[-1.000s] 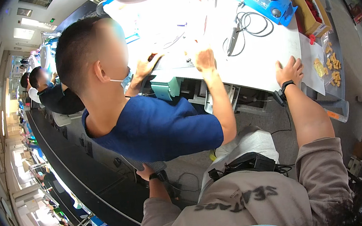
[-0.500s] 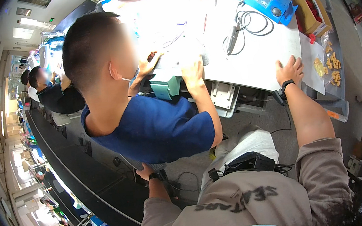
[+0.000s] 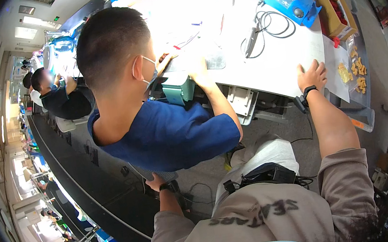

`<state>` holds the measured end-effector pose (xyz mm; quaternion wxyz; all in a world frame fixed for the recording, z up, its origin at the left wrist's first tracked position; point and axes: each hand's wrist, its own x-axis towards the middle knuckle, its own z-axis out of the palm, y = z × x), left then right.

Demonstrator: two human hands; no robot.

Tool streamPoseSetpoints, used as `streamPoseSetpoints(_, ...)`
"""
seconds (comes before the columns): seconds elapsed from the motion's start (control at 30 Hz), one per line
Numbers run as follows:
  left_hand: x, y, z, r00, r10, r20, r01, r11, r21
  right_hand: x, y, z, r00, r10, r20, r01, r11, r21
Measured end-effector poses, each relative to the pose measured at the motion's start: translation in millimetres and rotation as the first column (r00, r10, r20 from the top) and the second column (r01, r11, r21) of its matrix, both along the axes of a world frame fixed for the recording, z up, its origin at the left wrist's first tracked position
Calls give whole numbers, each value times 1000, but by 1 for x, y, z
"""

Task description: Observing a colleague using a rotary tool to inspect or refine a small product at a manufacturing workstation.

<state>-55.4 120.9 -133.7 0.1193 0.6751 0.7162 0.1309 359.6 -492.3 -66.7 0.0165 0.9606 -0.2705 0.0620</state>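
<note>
My right hand (image 3: 312, 76) lies palm down on the white tabletop (image 3: 287, 60) near its front edge. Its fingers are spread, with nothing in them. Low on the left, my left hand (image 3: 154, 183) grips the edge of a grey chair back (image 3: 167, 175) behind a co-worker in a blue top (image 3: 171, 133); part of its fingers is hidden. The co-worker leans over the bench, both hands at a grey mat (image 3: 216, 60). Bright light washes out what they handle. A pen-like handpiece (image 3: 251, 40) on a coiled black cable lies beyond my right hand.
A blue control unit (image 3: 281, 3) with a dark phone-like slab on it stands at the back right. Beside it are a cardboard box (image 3: 337, 16) of red items and a plastic tray (image 3: 368, 101) with bagged tan pieces. A green box (image 3: 178, 91) hangs at the bench edge.
The co-worker's head has turned away from me toward the bench, and the co-worker's right hand has shifted slightly left. My hands stay in place.
</note>
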Motion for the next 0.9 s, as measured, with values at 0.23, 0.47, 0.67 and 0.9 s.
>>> streamPoseSetpoints(0.23, 0, 1, 2, 1000, -3, -10, 3, 1000, -17, 0, 2, 4, 1000, -11, -16, 11, 1000, 14)
streamPoseSetpoints(0.47, -1, 0, 2, 1000, -1, 3, 1, 999, -32, 0, 3, 7, 999, -11, -37, 12, 1000, 19)
streamPoseSetpoints(0.67, -1, 1, 1, 1000, -6, 15, 6, 1000, -29, 0, 2, 4, 1000, -10, -27, 10, 1000, 14)
streamPoseSetpoints(0.9, -6, 6, -5, 1000, -16, 6, 16, 1000, -10, 0, 3, 4, 1000, -6, -16, 6, 1000, 4)
